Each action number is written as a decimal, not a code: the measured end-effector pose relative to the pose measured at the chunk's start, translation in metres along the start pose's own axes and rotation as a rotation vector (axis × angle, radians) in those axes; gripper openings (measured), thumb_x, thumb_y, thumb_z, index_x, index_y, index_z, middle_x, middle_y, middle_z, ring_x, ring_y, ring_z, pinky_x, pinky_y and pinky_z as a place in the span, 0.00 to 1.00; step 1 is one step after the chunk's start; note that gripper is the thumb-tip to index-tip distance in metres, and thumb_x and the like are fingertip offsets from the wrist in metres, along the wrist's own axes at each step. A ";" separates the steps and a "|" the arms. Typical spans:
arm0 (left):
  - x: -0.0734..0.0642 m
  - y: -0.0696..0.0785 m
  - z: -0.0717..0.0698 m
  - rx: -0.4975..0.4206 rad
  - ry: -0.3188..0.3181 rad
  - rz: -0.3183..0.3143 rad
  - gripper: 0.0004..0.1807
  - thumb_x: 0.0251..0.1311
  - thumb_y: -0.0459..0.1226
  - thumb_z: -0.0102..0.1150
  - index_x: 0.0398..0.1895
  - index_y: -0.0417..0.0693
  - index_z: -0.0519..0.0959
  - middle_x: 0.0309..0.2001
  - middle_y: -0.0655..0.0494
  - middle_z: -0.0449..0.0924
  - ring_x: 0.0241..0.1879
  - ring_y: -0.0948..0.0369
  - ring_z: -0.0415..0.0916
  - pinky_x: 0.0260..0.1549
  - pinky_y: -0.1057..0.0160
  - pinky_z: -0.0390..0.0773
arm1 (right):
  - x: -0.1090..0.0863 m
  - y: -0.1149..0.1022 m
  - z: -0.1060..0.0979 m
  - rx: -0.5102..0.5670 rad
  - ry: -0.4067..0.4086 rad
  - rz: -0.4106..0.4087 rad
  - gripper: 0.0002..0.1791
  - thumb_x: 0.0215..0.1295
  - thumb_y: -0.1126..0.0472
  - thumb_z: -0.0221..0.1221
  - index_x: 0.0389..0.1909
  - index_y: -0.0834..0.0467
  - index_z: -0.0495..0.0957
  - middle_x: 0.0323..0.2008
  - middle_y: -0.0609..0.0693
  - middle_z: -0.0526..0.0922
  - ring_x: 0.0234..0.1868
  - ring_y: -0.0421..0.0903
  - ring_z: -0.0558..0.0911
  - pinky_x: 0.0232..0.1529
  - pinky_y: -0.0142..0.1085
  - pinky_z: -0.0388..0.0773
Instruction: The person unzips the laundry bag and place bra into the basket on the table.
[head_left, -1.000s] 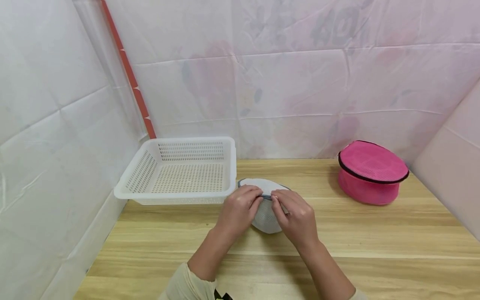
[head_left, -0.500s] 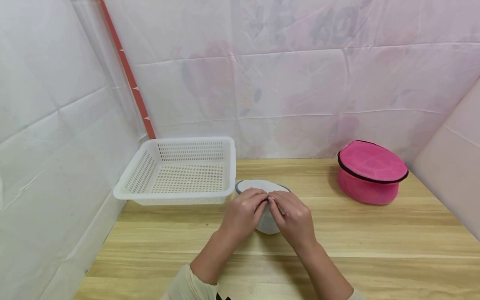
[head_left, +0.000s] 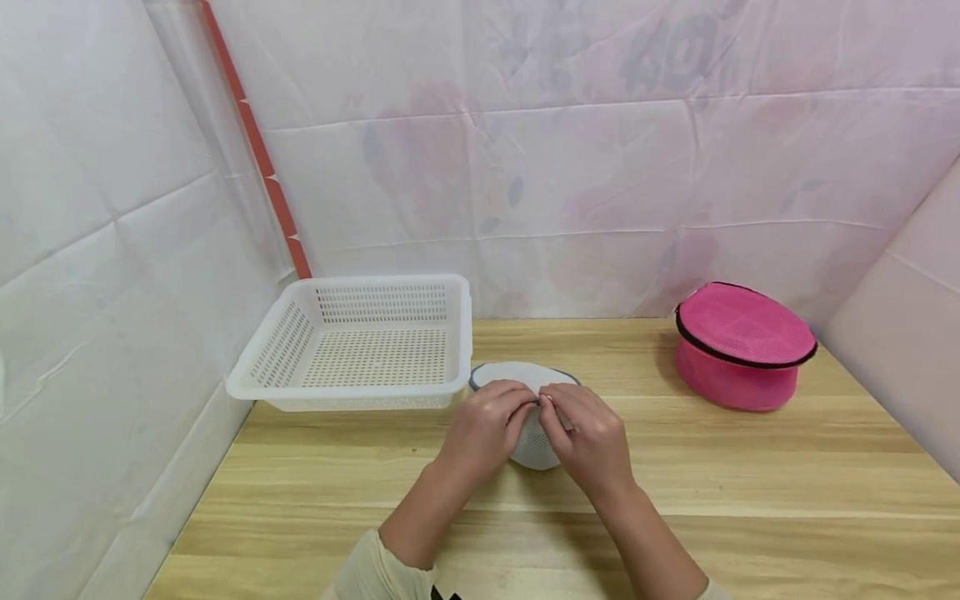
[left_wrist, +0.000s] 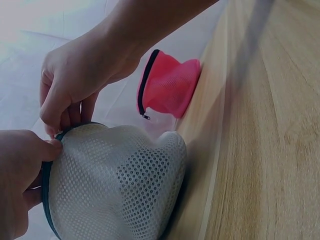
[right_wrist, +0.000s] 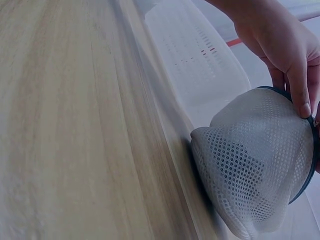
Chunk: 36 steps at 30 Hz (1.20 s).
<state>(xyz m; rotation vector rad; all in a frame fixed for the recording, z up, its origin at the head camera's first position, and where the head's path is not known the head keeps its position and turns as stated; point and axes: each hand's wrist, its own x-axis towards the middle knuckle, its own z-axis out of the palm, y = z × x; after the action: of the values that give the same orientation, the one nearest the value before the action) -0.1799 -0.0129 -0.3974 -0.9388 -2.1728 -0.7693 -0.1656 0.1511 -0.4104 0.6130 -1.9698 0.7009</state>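
Observation:
A small white mesh laundry bag (head_left: 536,446) with a dark blue-grey zip edge stands on the table in front of me. My left hand (head_left: 480,429) pinches that edge between thumb and fingers at the near side of the bag. Right beside it, my right hand (head_left: 595,433) pinches the same edge, with the fingertips of both hands almost meeting. In the left wrist view the bag's mesh side (left_wrist: 115,185) bulges below the dark rim. A zip pull is hidden behind the fingers, if it is there. The right wrist view shows the left thumb on the rim.
A white perforated plastic basket (head_left: 352,392) stands at the left, close to the bag. To the far right sits a round pink mesh bag (head_left: 738,383) with a black zip edge. White cloth walls (head_left: 585,183) rise behind the wooden table (head_left: 750,500) and at both sides.
Both hands have drawn together along the zip edge, the left moving a little right and the right a little left. The bag's top has shifted slightly left and towards me.

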 end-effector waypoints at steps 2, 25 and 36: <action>0.000 -0.001 0.000 -0.003 -0.002 -0.011 0.04 0.57 0.31 0.68 0.35 0.44 0.86 0.37 0.56 0.86 0.42 0.61 0.83 0.47 0.68 0.82 | 0.000 0.001 -0.001 -0.003 0.006 0.005 0.09 0.60 0.65 0.59 0.33 0.65 0.86 0.32 0.55 0.88 0.33 0.50 0.87 0.36 0.44 0.85; 0.001 -0.011 -0.004 0.004 0.006 -0.090 0.03 0.58 0.32 0.67 0.35 0.45 0.86 0.37 0.56 0.86 0.41 0.61 0.84 0.45 0.67 0.83 | 0.003 0.010 -0.006 -0.040 0.006 0.021 0.10 0.62 0.62 0.59 0.33 0.65 0.86 0.32 0.55 0.88 0.35 0.52 0.87 0.39 0.46 0.85; 0.002 -0.010 -0.003 0.033 0.009 -0.047 0.06 0.59 0.32 0.67 0.38 0.43 0.86 0.39 0.55 0.86 0.43 0.60 0.83 0.47 0.68 0.82 | 0.004 0.006 -0.001 0.026 0.017 -0.076 0.17 0.72 0.57 0.53 0.34 0.65 0.86 0.33 0.54 0.87 0.34 0.49 0.86 0.35 0.41 0.85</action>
<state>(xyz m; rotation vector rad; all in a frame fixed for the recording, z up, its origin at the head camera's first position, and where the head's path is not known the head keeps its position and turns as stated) -0.1876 -0.0206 -0.3967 -0.8686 -2.2000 -0.7569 -0.1710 0.1552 -0.4075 0.6916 -1.9137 0.6834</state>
